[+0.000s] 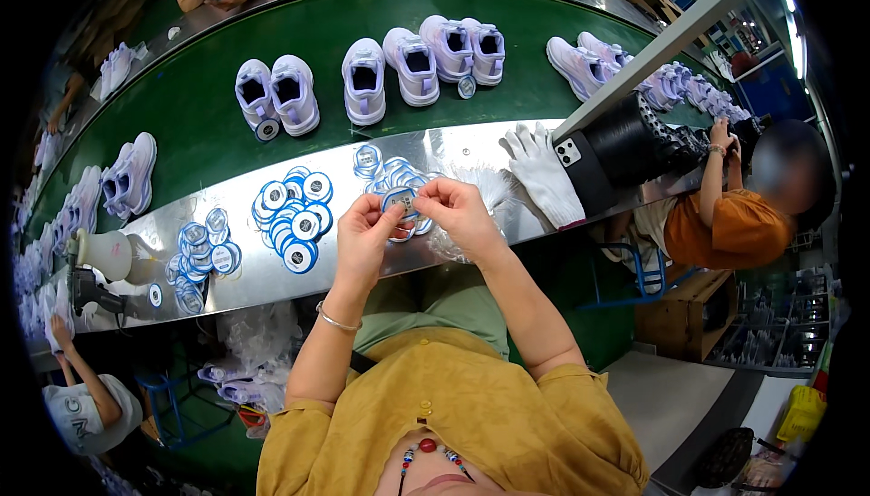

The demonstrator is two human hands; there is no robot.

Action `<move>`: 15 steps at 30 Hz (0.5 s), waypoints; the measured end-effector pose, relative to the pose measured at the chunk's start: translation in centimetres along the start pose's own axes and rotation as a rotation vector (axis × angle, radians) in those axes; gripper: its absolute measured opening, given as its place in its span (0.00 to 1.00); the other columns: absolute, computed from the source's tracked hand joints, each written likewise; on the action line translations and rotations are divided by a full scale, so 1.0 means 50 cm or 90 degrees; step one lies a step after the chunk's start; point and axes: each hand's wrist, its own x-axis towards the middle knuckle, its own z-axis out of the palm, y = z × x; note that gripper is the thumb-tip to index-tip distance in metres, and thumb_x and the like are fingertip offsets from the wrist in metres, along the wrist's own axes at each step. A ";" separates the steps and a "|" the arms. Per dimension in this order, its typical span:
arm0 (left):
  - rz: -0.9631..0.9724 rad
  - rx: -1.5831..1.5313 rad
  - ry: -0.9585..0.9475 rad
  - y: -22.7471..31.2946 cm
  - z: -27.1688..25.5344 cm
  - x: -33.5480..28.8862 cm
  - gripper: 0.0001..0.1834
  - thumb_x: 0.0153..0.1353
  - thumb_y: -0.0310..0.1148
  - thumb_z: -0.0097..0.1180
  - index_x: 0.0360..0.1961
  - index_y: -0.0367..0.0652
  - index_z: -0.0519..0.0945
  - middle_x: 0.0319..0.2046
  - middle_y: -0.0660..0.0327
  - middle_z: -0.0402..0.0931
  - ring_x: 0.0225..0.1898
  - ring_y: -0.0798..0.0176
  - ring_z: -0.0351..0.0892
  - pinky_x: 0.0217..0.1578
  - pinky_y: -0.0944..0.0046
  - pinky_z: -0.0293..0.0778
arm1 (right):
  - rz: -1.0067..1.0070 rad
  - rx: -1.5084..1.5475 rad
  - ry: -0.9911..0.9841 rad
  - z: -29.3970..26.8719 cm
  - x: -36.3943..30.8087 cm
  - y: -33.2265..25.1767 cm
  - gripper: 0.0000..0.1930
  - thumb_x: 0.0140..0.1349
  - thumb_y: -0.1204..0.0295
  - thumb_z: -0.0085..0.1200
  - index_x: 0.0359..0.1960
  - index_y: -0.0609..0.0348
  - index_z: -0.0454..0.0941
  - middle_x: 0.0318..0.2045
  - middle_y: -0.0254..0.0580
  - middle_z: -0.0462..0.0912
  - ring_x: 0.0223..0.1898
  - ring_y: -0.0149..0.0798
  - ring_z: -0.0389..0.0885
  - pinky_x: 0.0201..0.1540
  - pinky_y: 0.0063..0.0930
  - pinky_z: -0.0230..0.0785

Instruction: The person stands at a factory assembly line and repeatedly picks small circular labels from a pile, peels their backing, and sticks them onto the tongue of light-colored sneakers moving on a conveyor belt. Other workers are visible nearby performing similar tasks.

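My left hand (364,233) and my right hand (460,217) meet over the metal ledge. Between them they pinch a round blue-rimmed hang tag (400,199) with thumbs and fingertips. Behind and beneath it lies a loose pile of similar round tags (396,172), partly hidden by the hands. Left of my left hand spreads a heap of white tags with blue rims (295,215), and farther left another group of tags (193,253). Close to my right hand lies a bundle of fine clear strands (487,187), perhaps plastic fasteners. Beyond it rests a white knit glove (546,174).
Past the metal ledge (227,195), a green conveyor belt (507,108) carries several white-and-lilac sneakers (364,82), some with round tags. A slanted grey post (666,43) rises at right near a phone (568,152) and black cylinder (625,138). Co-workers sit at both sides.
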 end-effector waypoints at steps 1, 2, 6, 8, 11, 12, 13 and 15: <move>0.002 -0.001 -0.005 0.001 -0.002 -0.004 0.06 0.61 0.27 0.55 0.36 0.36 0.74 0.30 0.59 0.79 0.30 0.66 0.82 0.29 0.72 0.77 | -0.012 -0.007 -0.001 0.003 0.000 0.002 0.05 0.59 0.76 0.55 0.34 0.65 0.77 0.28 0.30 0.78 0.30 0.21 0.72 0.34 0.15 0.65; 0.003 -0.003 -0.009 0.002 -0.004 -0.007 0.06 0.61 0.27 0.55 0.36 0.36 0.73 0.30 0.59 0.79 0.31 0.65 0.82 0.29 0.72 0.77 | -0.002 -0.026 -0.025 0.005 0.000 -0.002 0.04 0.59 0.76 0.54 0.33 0.65 0.77 0.28 0.30 0.78 0.30 0.21 0.73 0.34 0.16 0.65; -0.031 0.049 -0.048 0.039 -0.004 -0.021 0.06 0.62 0.26 0.52 0.38 0.35 0.73 0.31 0.60 0.78 0.33 0.68 0.81 0.30 0.72 0.78 | 0.023 -0.051 -0.087 0.019 -0.005 -0.022 0.04 0.59 0.77 0.52 0.32 0.66 0.76 0.27 0.31 0.77 0.30 0.23 0.75 0.35 0.17 0.68; -0.025 0.051 -0.035 0.038 -0.004 -0.028 0.05 0.63 0.25 0.51 0.38 0.35 0.73 0.30 0.61 0.78 0.33 0.68 0.81 0.29 0.72 0.78 | 0.022 -0.052 -0.090 0.025 -0.008 -0.026 0.04 0.60 0.77 0.51 0.32 0.67 0.76 0.27 0.31 0.77 0.30 0.24 0.76 0.35 0.18 0.70; 0.007 0.085 -0.019 0.032 -0.002 -0.038 0.05 0.64 0.27 0.50 0.37 0.35 0.72 0.32 0.60 0.77 0.33 0.68 0.81 0.29 0.72 0.79 | 0.000 -0.083 -0.062 0.036 -0.012 -0.021 0.05 0.60 0.76 0.51 0.32 0.67 0.75 0.26 0.32 0.77 0.28 0.24 0.76 0.33 0.19 0.70; 0.021 0.102 -0.013 0.027 -0.002 -0.042 0.06 0.64 0.27 0.50 0.38 0.35 0.72 0.33 0.60 0.77 0.33 0.68 0.80 0.29 0.72 0.80 | -0.012 -0.105 -0.046 0.041 -0.010 -0.014 0.05 0.60 0.76 0.52 0.32 0.67 0.75 0.26 0.33 0.77 0.27 0.24 0.76 0.31 0.19 0.70; 0.041 0.125 -0.004 0.019 -0.003 -0.045 0.05 0.64 0.26 0.50 0.37 0.35 0.72 0.31 0.61 0.76 0.33 0.69 0.80 0.28 0.73 0.79 | -0.024 -0.127 -0.030 0.046 -0.010 -0.012 0.06 0.60 0.75 0.52 0.31 0.67 0.75 0.25 0.33 0.77 0.27 0.24 0.75 0.30 0.20 0.69; 0.084 0.169 0.012 0.003 -0.002 -0.050 0.03 0.64 0.25 0.49 0.34 0.35 0.71 0.29 0.63 0.75 0.32 0.70 0.80 0.26 0.74 0.78 | -0.055 -0.262 0.004 0.058 -0.022 -0.034 0.07 0.59 0.74 0.54 0.33 0.67 0.74 0.23 0.35 0.76 0.24 0.25 0.74 0.27 0.22 0.67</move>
